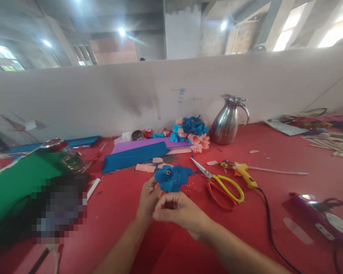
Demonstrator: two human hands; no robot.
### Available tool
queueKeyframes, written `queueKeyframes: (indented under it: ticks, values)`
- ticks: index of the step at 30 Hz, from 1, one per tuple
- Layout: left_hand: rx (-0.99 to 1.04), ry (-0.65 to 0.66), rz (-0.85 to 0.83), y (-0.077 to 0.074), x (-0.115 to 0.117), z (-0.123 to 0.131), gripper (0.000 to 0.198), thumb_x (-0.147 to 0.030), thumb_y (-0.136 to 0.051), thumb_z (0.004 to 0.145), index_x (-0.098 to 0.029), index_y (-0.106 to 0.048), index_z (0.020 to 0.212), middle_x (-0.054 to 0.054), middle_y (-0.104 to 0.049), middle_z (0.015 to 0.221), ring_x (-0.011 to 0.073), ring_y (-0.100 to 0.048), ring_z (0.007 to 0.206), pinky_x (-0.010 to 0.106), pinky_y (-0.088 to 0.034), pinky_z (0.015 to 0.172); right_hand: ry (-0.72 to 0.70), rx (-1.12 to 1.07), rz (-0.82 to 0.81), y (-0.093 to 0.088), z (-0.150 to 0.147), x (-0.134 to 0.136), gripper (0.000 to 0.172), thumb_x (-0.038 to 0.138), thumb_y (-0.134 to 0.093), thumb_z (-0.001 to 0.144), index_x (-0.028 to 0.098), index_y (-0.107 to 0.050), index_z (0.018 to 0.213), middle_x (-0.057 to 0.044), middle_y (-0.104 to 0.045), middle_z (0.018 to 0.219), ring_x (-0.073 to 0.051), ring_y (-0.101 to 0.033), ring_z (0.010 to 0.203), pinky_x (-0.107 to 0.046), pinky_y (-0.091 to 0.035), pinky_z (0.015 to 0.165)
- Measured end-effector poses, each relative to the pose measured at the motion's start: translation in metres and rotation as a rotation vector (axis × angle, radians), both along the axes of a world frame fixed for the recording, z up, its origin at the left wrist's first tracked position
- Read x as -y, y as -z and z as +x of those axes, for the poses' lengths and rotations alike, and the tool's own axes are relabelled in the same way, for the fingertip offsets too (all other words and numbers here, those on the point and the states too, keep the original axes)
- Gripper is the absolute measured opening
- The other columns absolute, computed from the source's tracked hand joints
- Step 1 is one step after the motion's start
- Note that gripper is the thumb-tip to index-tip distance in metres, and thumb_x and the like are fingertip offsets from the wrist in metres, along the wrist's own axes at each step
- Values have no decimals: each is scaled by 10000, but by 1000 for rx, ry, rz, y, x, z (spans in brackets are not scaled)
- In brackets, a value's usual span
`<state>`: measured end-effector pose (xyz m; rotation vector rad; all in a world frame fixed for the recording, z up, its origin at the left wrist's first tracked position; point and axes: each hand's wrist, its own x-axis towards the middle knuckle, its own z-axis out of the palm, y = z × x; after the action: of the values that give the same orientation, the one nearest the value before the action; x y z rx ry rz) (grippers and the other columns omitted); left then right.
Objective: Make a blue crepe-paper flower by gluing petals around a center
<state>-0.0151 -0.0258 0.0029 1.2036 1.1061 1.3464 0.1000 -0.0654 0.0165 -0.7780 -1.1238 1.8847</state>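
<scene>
In the middle of the head view, a blue paper flower [171, 178] with a small dark round centre is held up above the red tabletop. My left hand [149, 199] is closed on it from the left and below. My right hand [178, 211] is just under the petals, its fingers curled into a pinch; what lies between the fingertips is hidden. Scissors [215, 182] with one red and one yellow handle lie with blades parted to the right of the flower. Pink paper pieces [145, 167] lie just behind it.
A yellow glue gun [241, 172] with a black cord lies at right, near a purple device [320, 217]. Behind are a steel jug [226, 120], blue and pink paper flowers [193, 131] and a blue sheet [134, 156]. A glass jar [71, 158] and green sheet [20, 186] are at left.
</scene>
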Motion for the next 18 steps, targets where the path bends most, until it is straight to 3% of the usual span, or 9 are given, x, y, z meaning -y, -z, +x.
queueKeyframes:
  ticks: [5, 11, 15, 18]
  values:
    - [-114, -20, 44, 0, -6, -4, 173, -287, -611, 766, -176, -703, 862, 39, -721, 867, 202, -638, 833, 322, -476, 833, -93, 63, 65, 2, 0, 0, 353, 390, -857, 511, 149, -629, 633, 39, -579, 605, -79, -469, 574, -223, -325, 569]
    - [-97, -4, 132, 17, -20, -14, 169, -297, -656, 748, -176, -724, 846, 42, -723, 854, 209, -622, 879, 320, -457, 854, -144, 96, 187, 5, 1, 0, 377, 498, -757, 646, 151, -618, 694, 27, -563, 644, -86, -466, 595, -238, -344, 597]
    - [-22, -82, 141, 28, -31, -22, 146, -283, -711, 687, -180, -735, 787, 31, -724, 829, 210, -622, 847, 324, -458, 842, -24, 81, 383, 6, 5, 0, 387, 542, -608, 801, 179, -512, 705, 42, -473, 615, -87, -409, 561, -239, -315, 558]
    - [37, -102, 124, 34, -37, -27, 176, -309, -716, 682, -184, -739, 805, 32, -732, 825, 223, -627, 864, 339, -458, 852, 214, -31, 532, -19, 9, 0, 385, 471, -518, 898, 192, -451, 641, 45, -416, 565, -94, -365, 535, -253, -287, 535]
